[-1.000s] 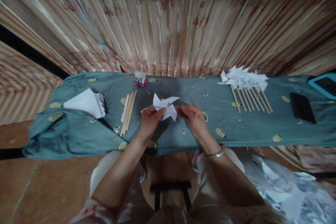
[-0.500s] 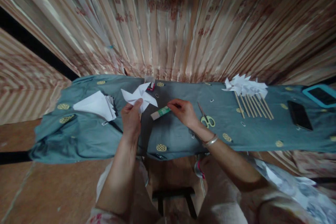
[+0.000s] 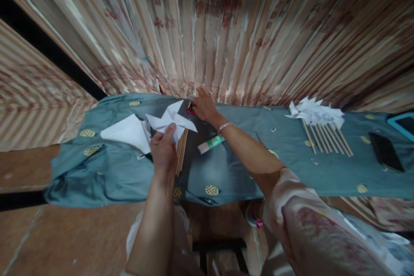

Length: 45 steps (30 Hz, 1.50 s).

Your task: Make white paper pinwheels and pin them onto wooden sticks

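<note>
A white paper pinwheel [image 3: 171, 117] is pinched between the thumb and fingers of my left hand [image 3: 163, 148]. Under and beside it, several wooden sticks [image 3: 181, 153] lie on the cloth. My right hand [image 3: 205, 105] reaches to the far edge, its fingers at a small red and dark box [image 3: 190, 108]; the fingertips are partly hidden, so what they grip is unclear. A green and white glue stick [image 3: 210, 144] lies below my right forearm. Folded white paper pieces [image 3: 127, 133] are stacked left of my left hand.
On the right of the teal cloth [image 3: 239, 168] lie finished pinwheels on sticks [image 3: 318, 114], a black phone [image 3: 385, 151] and a blue-framed device [image 3: 403, 124]. Scissors [image 3: 273, 153] are partly covered by my right forearm. A curtain [image 3: 226, 30] hangs behind.
My right hand has left the glue stick's end and moved up and left to the small box. The left hand still holds the pinwheel, and sticks beneath it now show. The view has shifted slightly.
</note>
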Available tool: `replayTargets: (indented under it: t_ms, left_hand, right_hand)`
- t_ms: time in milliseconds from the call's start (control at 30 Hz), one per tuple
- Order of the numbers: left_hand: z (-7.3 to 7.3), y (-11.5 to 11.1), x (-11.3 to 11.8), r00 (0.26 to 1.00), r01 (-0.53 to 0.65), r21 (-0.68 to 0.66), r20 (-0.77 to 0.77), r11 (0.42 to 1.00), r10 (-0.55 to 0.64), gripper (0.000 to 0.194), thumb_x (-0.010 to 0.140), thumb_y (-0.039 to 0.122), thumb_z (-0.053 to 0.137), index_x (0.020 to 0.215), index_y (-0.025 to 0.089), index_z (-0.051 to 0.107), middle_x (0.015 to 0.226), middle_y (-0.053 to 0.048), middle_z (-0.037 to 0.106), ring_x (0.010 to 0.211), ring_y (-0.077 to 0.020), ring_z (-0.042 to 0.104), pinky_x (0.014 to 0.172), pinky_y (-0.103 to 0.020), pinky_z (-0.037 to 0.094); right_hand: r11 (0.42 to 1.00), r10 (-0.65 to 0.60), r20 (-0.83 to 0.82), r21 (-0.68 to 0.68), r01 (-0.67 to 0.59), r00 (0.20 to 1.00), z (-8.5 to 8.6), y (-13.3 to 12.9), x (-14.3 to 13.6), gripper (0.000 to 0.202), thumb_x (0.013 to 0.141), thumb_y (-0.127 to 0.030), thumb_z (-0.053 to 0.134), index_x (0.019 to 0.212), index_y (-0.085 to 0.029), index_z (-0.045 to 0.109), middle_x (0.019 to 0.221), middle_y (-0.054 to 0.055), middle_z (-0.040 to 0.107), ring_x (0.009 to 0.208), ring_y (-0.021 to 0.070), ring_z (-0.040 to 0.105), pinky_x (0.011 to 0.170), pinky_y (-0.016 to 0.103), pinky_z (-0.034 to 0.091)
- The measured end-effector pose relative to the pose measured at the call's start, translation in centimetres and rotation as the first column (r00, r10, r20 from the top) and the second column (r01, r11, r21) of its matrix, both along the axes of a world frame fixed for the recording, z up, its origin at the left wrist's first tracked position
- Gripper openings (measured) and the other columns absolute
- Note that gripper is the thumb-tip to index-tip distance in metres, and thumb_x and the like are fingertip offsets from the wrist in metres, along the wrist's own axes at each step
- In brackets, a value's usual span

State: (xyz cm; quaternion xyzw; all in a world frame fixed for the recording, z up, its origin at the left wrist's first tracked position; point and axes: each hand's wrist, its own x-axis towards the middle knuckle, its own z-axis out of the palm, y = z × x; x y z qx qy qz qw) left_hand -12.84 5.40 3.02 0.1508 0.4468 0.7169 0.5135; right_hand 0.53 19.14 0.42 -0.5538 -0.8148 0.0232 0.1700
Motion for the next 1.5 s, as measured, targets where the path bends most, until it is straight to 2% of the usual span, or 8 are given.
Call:
replayTargets:
  t_ms: [233,533,700,833,1167,1333,1433,1500]
  left_hand:
    - [0.3,-0.2,0.3,0.998,0.014,-0.010,0.059,1.000,-0.014,0.035,0.039,0.030,0.093,0.060,0.015,0.069,0.064,0.002,0.071,0.060,-0.0102,0.064,0.065,-0.023,0.053]
    - [0.1,-0.5,0.5,0.992,0.053,0.015,0.112,0.999,-0.054,0.034,0.038,0.030,0.095,0.061,0.016,0.073,0.064,0.001,0.072,0.055,-0.0091,0.062,0.060,-0.022,0.051]
    - [-0.1,-0.6,1.1,0.988,0.089,0.034,0.121,0.995,-0.092,0.034,0.039,0.032,0.095,0.061,0.017,0.074,0.066,0.000,0.073,0.060,-0.0101,0.065,0.063,-0.021,0.052]
    - [-0.2,-0.6,1.2,0.987,0.087,0.043,0.135,0.995,-0.092,0.036,0.038,0.032,0.096,0.062,0.017,0.075,0.069,0.000,0.074,0.064,-0.0106,0.066,0.068,-0.022,0.053]
    - [-0.1,-0.6,1.1,0.985,0.084,0.038,0.145,0.996,-0.089,0.032,0.041,0.029,0.094,0.062,0.016,0.074,0.067,0.000,0.073,0.062,-0.0112,0.065,0.067,-0.024,0.053]
    - [0.0,-0.3,0.7,0.989,0.035,0.028,0.142,0.999,-0.039,0.032,0.041,0.027,0.094,0.063,0.016,0.073,0.067,0.000,0.072,0.063,-0.0126,0.066,0.071,-0.027,0.055]
    - [0.2,-0.4,0.8,0.991,0.039,0.017,0.124,0.999,-0.041,0.033,0.041,0.028,0.093,0.063,0.016,0.072,0.067,0.000,0.072,0.063,-0.0123,0.066,0.070,-0.027,0.055]
    - [0.3,-0.4,1.1,0.992,0.050,0.009,0.114,0.999,-0.051,0.032,0.040,0.029,0.093,0.060,0.016,0.071,0.065,0.001,0.071,0.062,-0.0121,0.065,0.068,-0.026,0.054]
  right_hand:
    - [0.998,-0.034,0.082,-0.059,0.039,0.996,0.3,-0.3,-0.6,0.024,0.083,-0.012,0.056,0.098,-0.007,0.074,0.149,0.024,0.046,0.148,0.0356,0.026,0.118,0.054,0.027]
    - [0.997,-0.024,0.128,-0.071,0.033,0.991,-0.1,0.2,-0.9,0.025,0.083,-0.015,0.057,0.100,-0.006,0.074,0.147,0.024,0.048,0.147,0.0369,0.028,0.117,0.058,0.028]
    - [0.999,-0.029,0.102,-0.036,0.033,0.994,-0.4,0.2,-0.9,0.025,0.088,-0.014,0.052,0.098,-0.007,0.074,0.143,0.024,0.052,0.145,0.0358,0.033,0.111,0.056,0.037]
    - [0.998,-0.047,0.077,-0.026,0.050,0.996,-0.9,0.3,-0.8,0.026,0.091,-0.014,0.049,0.095,-0.009,0.074,0.144,0.023,0.052,0.146,0.0340,0.033,0.113,0.053,0.035]
    - [0.996,-0.087,-0.102,-0.034,0.084,0.991,-1.6,0.6,-0.3,0.022,0.087,-0.008,0.050,0.092,-0.010,0.071,0.144,0.019,0.053,0.145,0.0314,0.035,0.118,0.053,0.029]
    - [0.994,-0.106,-0.241,-0.050,0.097,0.965,-1.0,0.7,0.8,0.022,0.087,-0.010,0.050,0.087,-0.012,0.072,0.136,0.019,0.060,0.135,0.0267,0.049,0.115,0.046,0.036]
    - [0.990,-0.126,-0.436,-0.106,0.088,0.891,-0.7,-1.1,2.4,0.018,0.087,-0.015,0.054,0.081,-0.015,0.071,0.126,0.016,0.067,0.127,0.0254,0.058,0.109,0.043,0.042]
    - [0.987,-0.145,-0.544,-0.136,0.084,0.826,-0.7,-3.7,4.1,0.018,0.088,-0.022,0.056,0.082,-0.016,0.072,0.130,0.014,0.066,0.130,0.0258,0.056,0.111,0.044,0.040]
